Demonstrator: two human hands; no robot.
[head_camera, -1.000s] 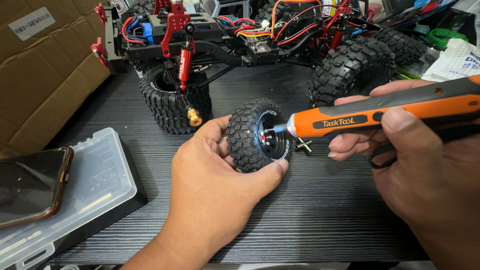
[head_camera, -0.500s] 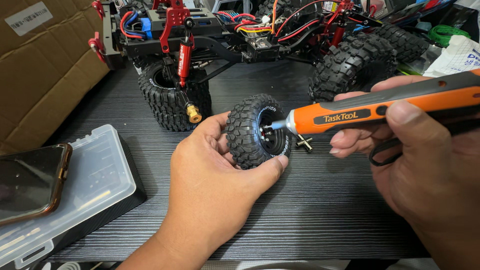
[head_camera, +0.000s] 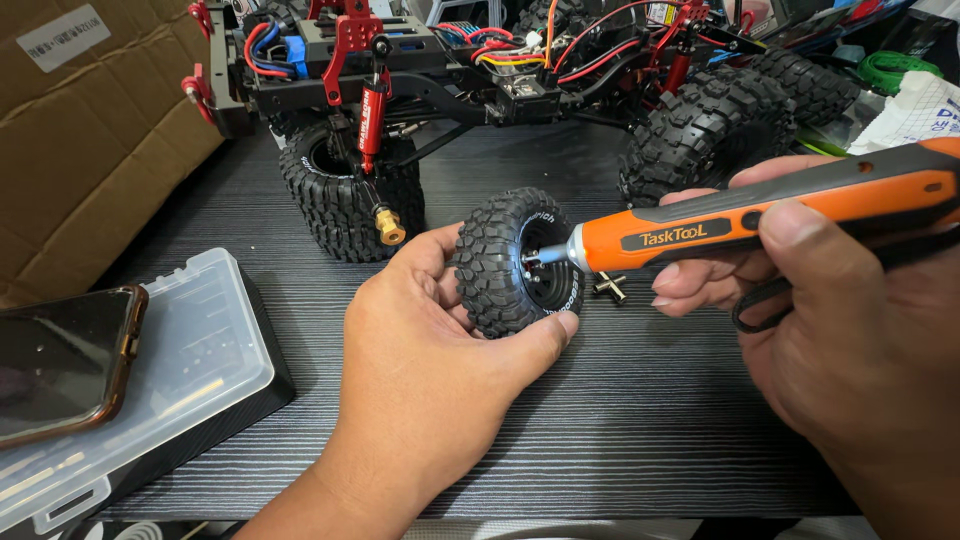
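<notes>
Dark wood-grain tabletop (head_camera: 620, 440) carries the work, with a model crawler truck chassis (head_camera: 480, 70) standing along its far edge, red shocks and coloured wiring exposed. A loose knobby wheel (head_camera: 505, 262) is held upright just above the table by the left hand (head_camera: 430, 370), fingers and thumb clamped around its tread. An orange electric screwdriver (head_camera: 760, 220) is gripped in the closed right hand (head_camera: 850, 340), its bit seated at the wheel's hub. A hub fastener appears to be in the course of being driven; steady alignment of bit and hub is called for. A small cross wrench (head_camera: 610, 288) lies just beside the wheel. At left, a clear plastic case (head_camera: 190, 360) and a phone (head_camera: 60, 360) are seen beside a cardboard box (head_camera: 90, 130).
</notes>
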